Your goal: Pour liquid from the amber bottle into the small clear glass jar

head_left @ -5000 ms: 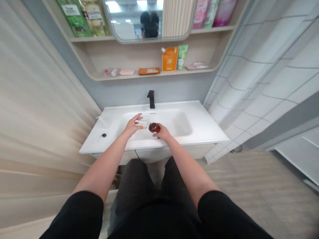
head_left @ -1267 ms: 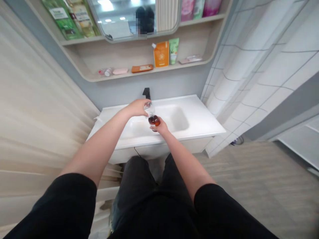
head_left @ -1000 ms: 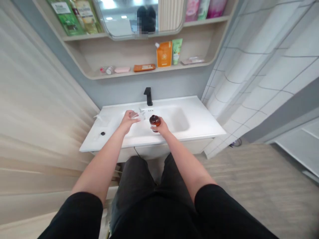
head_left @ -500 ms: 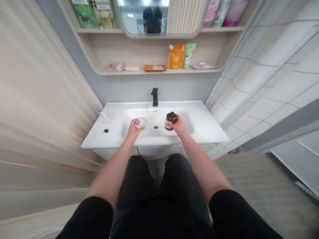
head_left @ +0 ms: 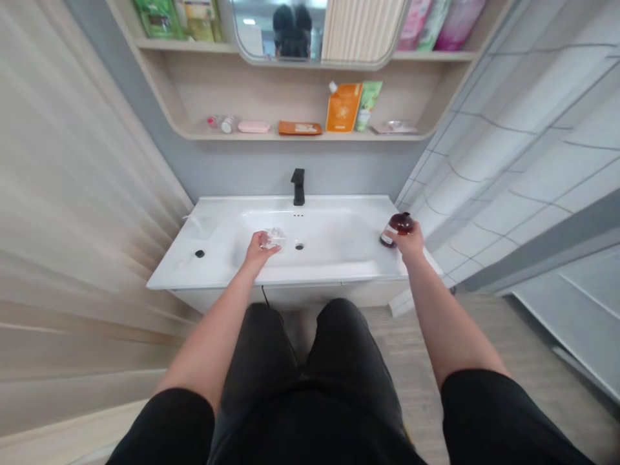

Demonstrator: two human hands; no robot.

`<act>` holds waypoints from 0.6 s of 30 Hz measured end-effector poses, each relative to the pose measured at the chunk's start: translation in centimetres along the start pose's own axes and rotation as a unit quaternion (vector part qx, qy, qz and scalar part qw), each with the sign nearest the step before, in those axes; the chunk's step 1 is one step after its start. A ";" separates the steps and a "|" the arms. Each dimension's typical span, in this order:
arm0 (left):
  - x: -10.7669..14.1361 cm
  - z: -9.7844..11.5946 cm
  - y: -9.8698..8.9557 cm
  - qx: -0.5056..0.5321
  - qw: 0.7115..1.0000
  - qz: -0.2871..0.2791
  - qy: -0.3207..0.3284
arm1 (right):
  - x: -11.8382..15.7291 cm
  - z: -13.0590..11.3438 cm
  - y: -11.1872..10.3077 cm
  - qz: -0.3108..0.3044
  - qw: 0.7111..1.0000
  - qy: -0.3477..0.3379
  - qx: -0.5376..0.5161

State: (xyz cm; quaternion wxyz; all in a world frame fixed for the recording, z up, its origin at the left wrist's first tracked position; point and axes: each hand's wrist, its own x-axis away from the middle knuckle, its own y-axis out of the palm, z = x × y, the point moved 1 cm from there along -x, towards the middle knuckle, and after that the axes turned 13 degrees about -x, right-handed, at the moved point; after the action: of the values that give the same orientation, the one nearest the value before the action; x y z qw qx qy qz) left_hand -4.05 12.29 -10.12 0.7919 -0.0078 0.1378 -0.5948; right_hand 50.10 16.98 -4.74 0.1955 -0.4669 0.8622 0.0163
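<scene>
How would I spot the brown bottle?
Find the white sink counter, then look toward its right end. The right hand holds the brown bottle there; its dark reddish body sets it apart from the clear vessel in the left hand.

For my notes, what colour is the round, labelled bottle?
The bottle is reddish-brown in the head view.

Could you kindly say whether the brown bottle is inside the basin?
Out: the right hand holds the bottle over the counter right of the basin.
</scene>
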 end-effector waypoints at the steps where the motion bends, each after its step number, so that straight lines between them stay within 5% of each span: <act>1: 0.0 0.0 0.0 0.000 1.000 0.000 0.003 | -0.1 0.4 -0.3 0.015 1.000 0.017 -0.002; 7: -0.1 -0.3 -0.1 0.000 1.000 -0.004 -0.001 | -0.6 1.9 -1.2 0.009 0.999 0.034 0.013; 14: -0.3 -0.3 -0.1 -0.004 1.000 -0.006 -0.006 | 3.0 -1.7 -4.5 0.153 0.973 -0.149 0.093; 18: -0.2 0.0 -0.2 -0.006 1.000 -0.006 0.013 | 6.9 -4.8 0.5 -0.053 0.984 -0.154 0.072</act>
State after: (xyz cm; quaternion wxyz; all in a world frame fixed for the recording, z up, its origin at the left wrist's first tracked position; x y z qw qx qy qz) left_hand -4.23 12.40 -10.04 0.7864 -0.0056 0.1517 -0.5988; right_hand 44.81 10.72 -2.84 0.3599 -0.4890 0.7944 0.0157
